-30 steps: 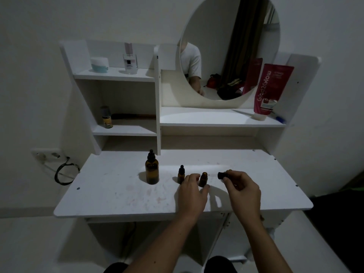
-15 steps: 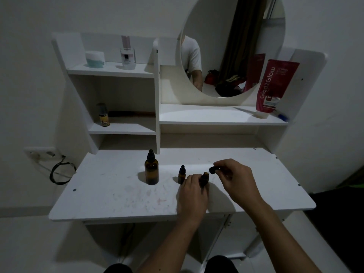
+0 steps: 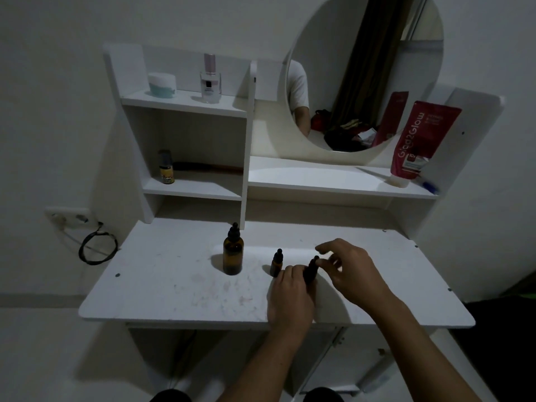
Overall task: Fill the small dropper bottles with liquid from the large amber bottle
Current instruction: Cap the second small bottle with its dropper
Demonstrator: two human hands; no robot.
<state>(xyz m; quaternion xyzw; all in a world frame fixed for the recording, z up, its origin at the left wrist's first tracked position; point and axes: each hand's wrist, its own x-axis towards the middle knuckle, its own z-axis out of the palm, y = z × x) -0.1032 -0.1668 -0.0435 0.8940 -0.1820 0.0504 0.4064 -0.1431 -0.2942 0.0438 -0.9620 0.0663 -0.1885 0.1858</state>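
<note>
Progress looks late-stage, judged from how things stand. Furthest left on your table (image 3: 162,285), the large amber bottle (image 3: 232,255) stands upright with its black dropper cap on, well apart from your hands; its liquid level can't be read in this light. Right of it, the first small dropper bottle (image 3: 276,263) stands upright and capped, just beside your left hand (image 3: 290,300). Whether it holds liquid is too dark to tell.

Your left hand has its fingers curled round the lower body of the second small dropper bottle (image 3: 311,270), which leans slightly right. The bottle's black cap sits on top. Your right hand (image 3: 352,272) is at that cap with fingers loosely spread; thumb and a fingertip seem to touch it, but whether they pinch it can't be told.

Judgement: both small bottles capped suggests filling is done or nearly so, with this cap likely being seated or tightened. Left to do: finish the cap, set the bottle upright, let go.
</note>
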